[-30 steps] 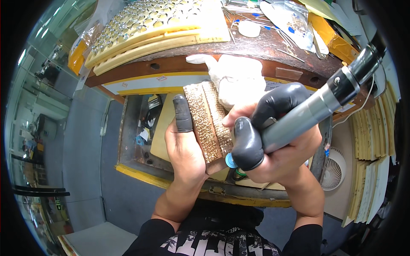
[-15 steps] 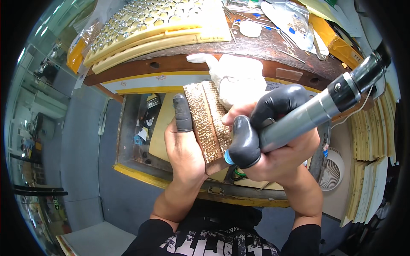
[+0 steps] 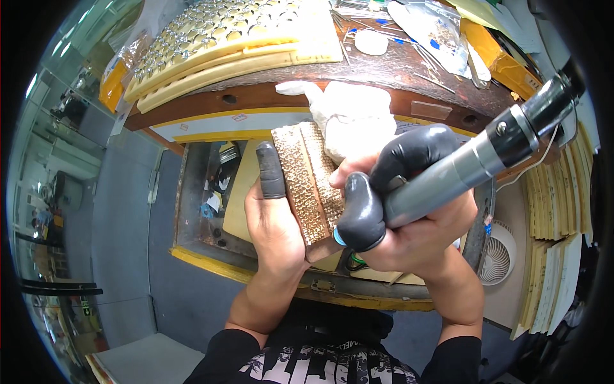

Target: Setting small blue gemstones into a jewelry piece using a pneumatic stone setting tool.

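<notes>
My left hand [image 3: 276, 224], with a black cot on its thumb, grips a block [image 3: 306, 185] whose face is covered in rows of small gold-coloured pieces, parted by a plain strip. A grey rotary handpiece [image 3: 441, 185] is held in my right hand [image 3: 416, 237], slanting up to the right. Black finger cots cover that hand's thumb and index finger, and another fingertip rests by the block's right edge. A small blue bit [image 3: 339, 237] shows beside the thumb; the handpiece's working tip is hidden. Behind the block, a white wrapped support [image 3: 358, 118] juts from the bench.
Yellowish boards with many metal rings [image 3: 224, 38] lie on the wooden bench [image 3: 275, 89]. Thin rods, a white round lump [image 3: 371, 42] and a plastic bag [image 3: 441, 38] are at the back right. An open drawer [image 3: 211, 256] sits below my hands; a white fan [image 3: 497, 253] stands right.
The view has shifted very slightly, so the hands, block and handpiece appear a few pixels further left. Both grips are the same.
</notes>
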`<state>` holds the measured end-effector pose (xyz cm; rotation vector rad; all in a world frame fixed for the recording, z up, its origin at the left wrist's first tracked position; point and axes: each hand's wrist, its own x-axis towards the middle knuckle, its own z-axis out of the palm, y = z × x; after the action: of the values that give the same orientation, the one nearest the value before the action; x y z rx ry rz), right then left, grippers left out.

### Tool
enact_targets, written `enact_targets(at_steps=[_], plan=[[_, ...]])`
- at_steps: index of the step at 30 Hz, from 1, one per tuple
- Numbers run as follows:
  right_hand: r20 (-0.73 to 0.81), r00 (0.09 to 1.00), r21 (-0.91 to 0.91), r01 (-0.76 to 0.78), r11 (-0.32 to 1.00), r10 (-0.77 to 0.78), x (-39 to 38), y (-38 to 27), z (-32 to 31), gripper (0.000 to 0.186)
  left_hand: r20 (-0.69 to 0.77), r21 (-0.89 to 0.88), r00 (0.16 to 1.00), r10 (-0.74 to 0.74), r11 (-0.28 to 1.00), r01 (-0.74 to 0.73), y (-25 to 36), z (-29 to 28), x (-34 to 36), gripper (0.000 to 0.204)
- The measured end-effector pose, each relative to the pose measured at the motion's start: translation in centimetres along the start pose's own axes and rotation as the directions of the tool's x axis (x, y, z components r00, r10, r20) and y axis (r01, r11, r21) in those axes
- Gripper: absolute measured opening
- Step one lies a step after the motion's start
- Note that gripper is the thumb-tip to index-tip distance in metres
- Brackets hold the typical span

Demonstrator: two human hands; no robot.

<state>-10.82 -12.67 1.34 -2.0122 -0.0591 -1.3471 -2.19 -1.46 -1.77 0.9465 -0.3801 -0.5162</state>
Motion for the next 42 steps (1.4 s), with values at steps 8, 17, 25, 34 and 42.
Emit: enact_targets(at_steps=[8, 17, 25, 34, 42], plan=[[0.0, 1.0, -0.012, 0.024, 1.0, -0.024, 0.0, 0.1, -0.1, 0.017, 0.023, -0.081, 0.995, -0.092, 0.992, 0.094, -0.1, 0.1, 0.3, 0.053], [0.034, 0.999, 0.03, 0.012, 0.999, -0.013, -0.4, 0.5, -0.9, 0.017, -0.016, -0.021, 0.999, -0.05, 0.999, 0.049, 0.1, 0.3, 0.0, 0.054], [0.014, 1.0, 0.059, 0.008, 0.998, -0.009, -0.5, 0.6, -0.6, 0.017, -0.047, -0.091, 0.997, -0.062, 0.994, 0.058, 0.1, 0.5, 0.0, 0.054], [-0.007, 1.0, 0.022, -0.019, 1.0, 0.019, -0.5, 0.3, -0.3, 0.016, -0.022, -0.118, 0.997, -0.079, 0.99, 0.075, 0.1, 0.3, 0.0, 0.054], [0.018, 1.0, -0.003, 0.007, 1.0, -0.006, -0.4, 0.4, -0.5, 0.016, 0.007, -0.106, 0.998, -0.057, 0.993, 0.058, 0.0, 0.3, -0.1, 0.053]])
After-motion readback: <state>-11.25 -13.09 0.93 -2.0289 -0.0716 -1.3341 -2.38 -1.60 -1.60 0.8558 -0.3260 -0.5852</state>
